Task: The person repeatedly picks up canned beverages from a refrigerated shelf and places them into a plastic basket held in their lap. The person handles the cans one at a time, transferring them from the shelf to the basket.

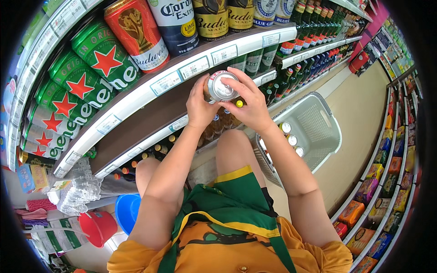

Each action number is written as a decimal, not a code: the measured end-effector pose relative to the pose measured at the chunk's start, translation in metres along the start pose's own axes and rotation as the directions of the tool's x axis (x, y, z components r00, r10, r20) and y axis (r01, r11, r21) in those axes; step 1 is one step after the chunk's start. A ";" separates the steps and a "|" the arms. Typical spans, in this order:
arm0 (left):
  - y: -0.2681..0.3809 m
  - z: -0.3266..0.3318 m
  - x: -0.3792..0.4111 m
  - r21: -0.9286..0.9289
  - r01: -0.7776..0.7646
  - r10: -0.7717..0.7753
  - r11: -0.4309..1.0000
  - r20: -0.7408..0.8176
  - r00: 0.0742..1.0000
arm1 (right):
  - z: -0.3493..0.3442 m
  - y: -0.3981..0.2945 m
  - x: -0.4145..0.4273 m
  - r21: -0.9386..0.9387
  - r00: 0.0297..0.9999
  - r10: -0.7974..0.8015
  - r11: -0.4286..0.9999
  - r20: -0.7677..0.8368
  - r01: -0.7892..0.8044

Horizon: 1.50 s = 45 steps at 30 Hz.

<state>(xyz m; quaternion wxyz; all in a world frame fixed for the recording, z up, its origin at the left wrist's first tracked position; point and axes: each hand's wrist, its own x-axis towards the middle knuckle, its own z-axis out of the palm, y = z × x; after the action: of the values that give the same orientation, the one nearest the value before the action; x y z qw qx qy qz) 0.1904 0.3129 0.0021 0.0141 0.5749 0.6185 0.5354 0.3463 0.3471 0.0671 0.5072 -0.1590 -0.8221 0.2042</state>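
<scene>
Between both hands I hold a drink can [222,89], its silver lid with the pull tab turned up towards me. My left hand [201,105] wraps the can's left side. My right hand [252,99] grips it from the right, with fingers over the lid's edge. The can is in front of a dark shelf board [150,116], below the white price rail [191,70] of the shelf above. On that upper shelf stand green Heineken cans [102,58], a red Budweiser can [138,37] and a Corona Extra can [175,27].
A grey plastic basket [321,136] with several cans [292,140] stands on the floor to my right. Green bottles [290,80] fill shelves at the back right. A red bucket [97,227] and a blue basin [127,211] are at lower left. Packaged goods [367,194] line the right-hand shelves.
</scene>
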 end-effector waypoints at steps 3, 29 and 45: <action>-0.013 0.008 0.007 0.003 0.009 -0.009 1.000 -0.009 1.000 | 0.012 0.013 0.000 -0.052 0.998 0.000 0.999 -0.056 -0.002; -0.058 0.033 0.040 -0.082 0.235 -0.213 0.969 0.213 0.953 | 0.056 0.049 -0.008 -0.351 0.981 -0.003 0.934 -0.196 -0.067; -0.063 0.040 0.043 -0.077 0.254 -0.223 0.964 0.283 0.933 | -0.034 0.027 -0.115 -0.279 0.928 0.369 0.898 0.056 -0.340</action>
<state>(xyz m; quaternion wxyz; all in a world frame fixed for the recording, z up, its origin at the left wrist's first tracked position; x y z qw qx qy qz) 0.1576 0.3848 -0.0324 0.1960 0.5619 0.6448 0.4796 0.4282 0.3229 -0.0214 0.3910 -0.3612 -0.8250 0.1900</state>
